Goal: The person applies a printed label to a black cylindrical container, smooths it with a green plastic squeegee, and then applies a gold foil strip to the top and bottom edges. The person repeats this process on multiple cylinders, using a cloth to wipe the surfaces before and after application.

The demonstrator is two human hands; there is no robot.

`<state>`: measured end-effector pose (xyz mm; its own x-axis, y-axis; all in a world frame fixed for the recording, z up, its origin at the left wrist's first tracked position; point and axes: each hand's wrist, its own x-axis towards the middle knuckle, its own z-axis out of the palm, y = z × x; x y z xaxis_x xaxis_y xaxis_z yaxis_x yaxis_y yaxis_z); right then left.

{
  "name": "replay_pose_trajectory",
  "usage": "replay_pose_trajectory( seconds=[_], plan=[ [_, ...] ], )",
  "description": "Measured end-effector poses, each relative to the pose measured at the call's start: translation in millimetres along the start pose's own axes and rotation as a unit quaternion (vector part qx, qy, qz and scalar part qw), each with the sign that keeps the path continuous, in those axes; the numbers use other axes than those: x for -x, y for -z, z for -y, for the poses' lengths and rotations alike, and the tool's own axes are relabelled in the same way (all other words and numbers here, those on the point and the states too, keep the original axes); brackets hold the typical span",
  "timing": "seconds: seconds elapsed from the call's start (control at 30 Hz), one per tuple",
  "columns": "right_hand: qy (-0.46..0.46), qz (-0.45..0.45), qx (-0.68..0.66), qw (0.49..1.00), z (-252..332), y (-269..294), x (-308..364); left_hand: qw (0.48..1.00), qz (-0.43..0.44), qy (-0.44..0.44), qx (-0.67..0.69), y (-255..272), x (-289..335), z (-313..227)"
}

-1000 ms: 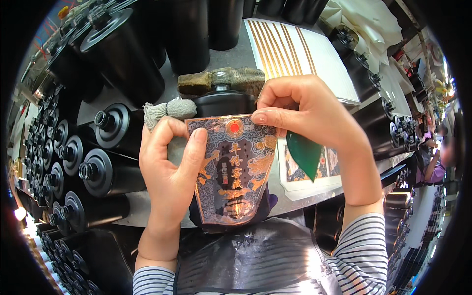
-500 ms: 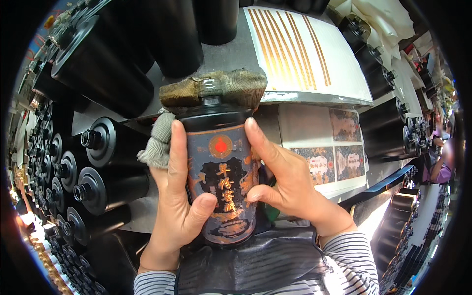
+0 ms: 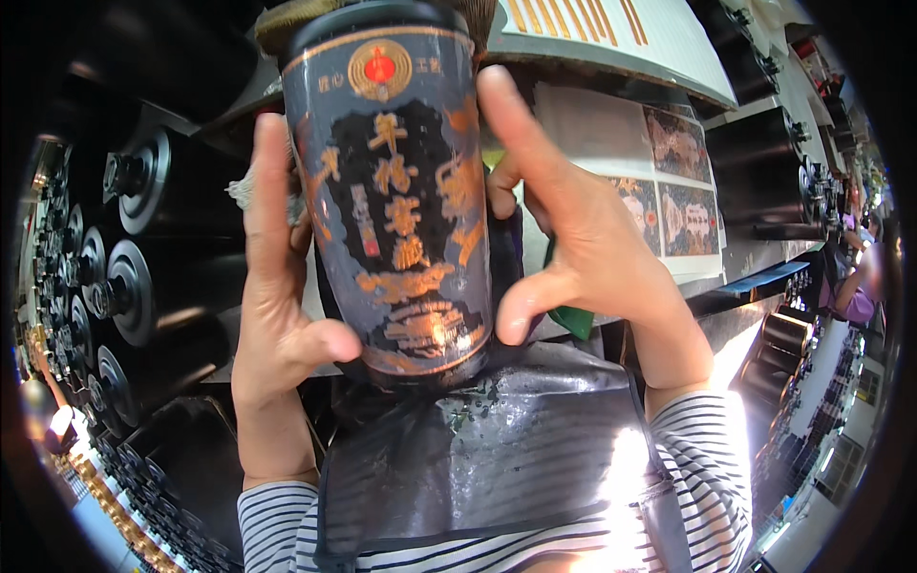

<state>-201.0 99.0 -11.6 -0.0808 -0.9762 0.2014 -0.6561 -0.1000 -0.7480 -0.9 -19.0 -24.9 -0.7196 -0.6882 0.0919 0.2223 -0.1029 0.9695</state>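
A black bottle [image 3: 396,210] with a dark grey wrap-around label, orange and copper decoration and a red round emblem lies tilted away from me. Its neck is outside the picture, and its base is by my dark wet apron [image 3: 478,449]. Along the bottle's left side my left hand [image 3: 277,277] is spread, index finger straight up, thumb near the lower edge; some fingers are partly hidden behind the bottle. On the other side my right hand [image 3: 573,220] is open, with index finger and thumb wide apart and a gap between palm and bottle.
Plain black bottles [image 3: 143,277] lie stacked on the left, and more black bottles [image 3: 759,172] lie on the right. Beyond the bottle is a white sheet [image 3: 650,57] with gold strips. Printed label sheets [image 3: 678,191] lie right of my right hand. Brownish padding [image 3: 272,24] shows behind the bottle's top.
The bottle appears larger and higher in view. My hands have spread from its sides, and the right hand has come away from the label. The surroundings have shifted upward.
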Motion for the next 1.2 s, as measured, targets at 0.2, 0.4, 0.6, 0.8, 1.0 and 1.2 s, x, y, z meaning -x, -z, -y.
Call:
replay_pose_trajectory(
  seconds=[0.2,0.4,0.6,0.8,1.0,1.2],
  plan=[
    [-0.034,0.015,-0.031,0.999,7.4,-4.6,1.8,0.999,0.026,0.041,0.022,1.6,3.0,-1.2],
    [-0.034,-0.002,-0.033,0.999,3.8,-10.4,4.5,0.999,0.042,0.025,-0.004,10.1,0.7,3.8],
    [-0.028,-0.008,-0.064,0.998,0.0,-10.8,4.0,0.997,0.068,-0.01,0.036,3.7,0.9,6.8],
    [-0.032,-0.029,-0.032,0.999,7.2,5.7,-7.6,0.989,0.057,-0.097,-0.1,11.7,-20.5,-0.3],
    [0.0,-0.014,-0.005,1.0,5.9,1.3,-13.6,0.997,0.056,-0.032,-0.049,4.8,-20.4,3.1],
    [-0.013,-0.014,-0.015,1.0,5.5,10.5,-15.3,0.998,0.023,-0.027,-0.054,-1.5,-16.2,-0.4]
  ],
)
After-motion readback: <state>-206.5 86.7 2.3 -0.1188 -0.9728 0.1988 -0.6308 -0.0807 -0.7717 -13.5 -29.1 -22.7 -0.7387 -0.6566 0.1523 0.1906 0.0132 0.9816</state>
